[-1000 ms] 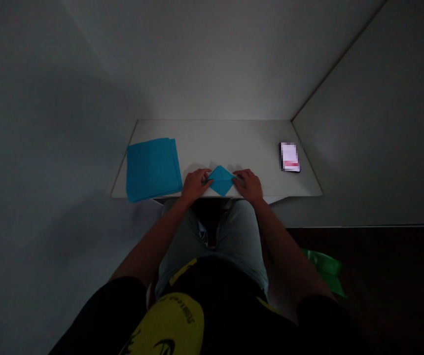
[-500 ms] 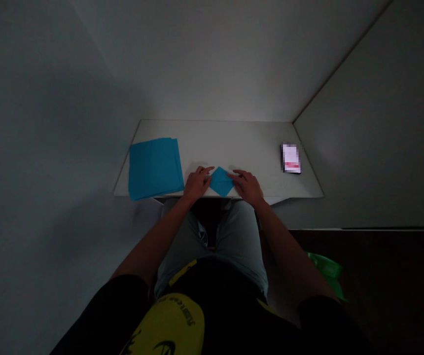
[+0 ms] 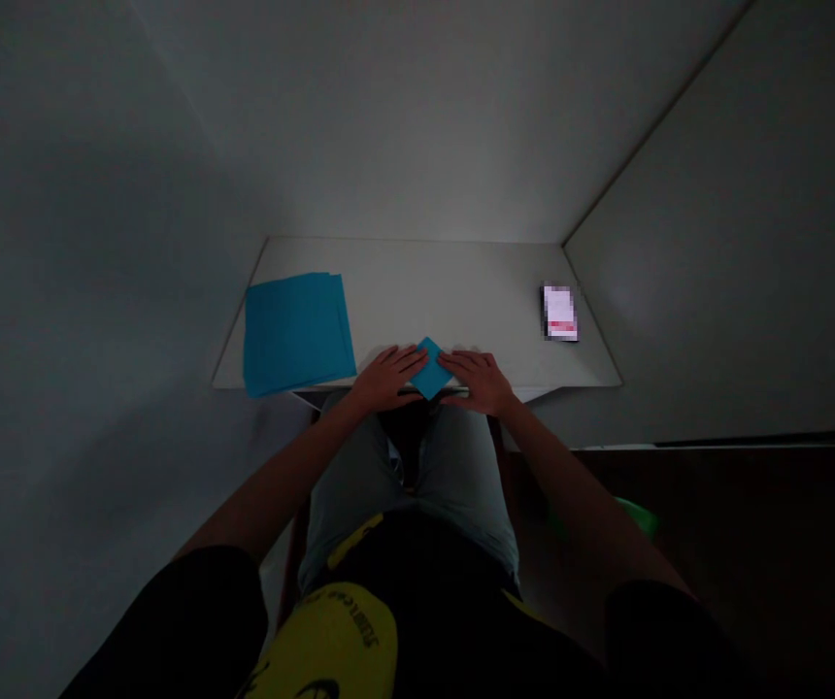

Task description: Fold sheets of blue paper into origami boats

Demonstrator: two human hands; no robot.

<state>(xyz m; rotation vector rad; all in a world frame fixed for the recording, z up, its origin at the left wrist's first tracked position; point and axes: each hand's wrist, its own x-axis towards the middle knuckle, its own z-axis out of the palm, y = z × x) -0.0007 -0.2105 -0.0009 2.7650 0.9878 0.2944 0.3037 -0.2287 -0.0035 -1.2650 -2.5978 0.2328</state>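
A small folded blue paper lies on the white table near its front edge. My left hand presses flat on the paper's left side, fingers pointing right. On the paper's right side rests my right hand, fingers pointing left. Both hands cover the paper's outer corners, so only a narrow diamond of blue shows between them. A stack of flat blue paper sheets lies to the left of my left hand.
A phone with a lit screen lies at the table's right side near the wall. Walls close in the table on the left, back and right. My knees are under the front edge. Something green lies on the dark floor at right.
Both hands have slid inward over the folded paper, so less of it shows than one second ago. The paper sits slightly nearer the front edge.
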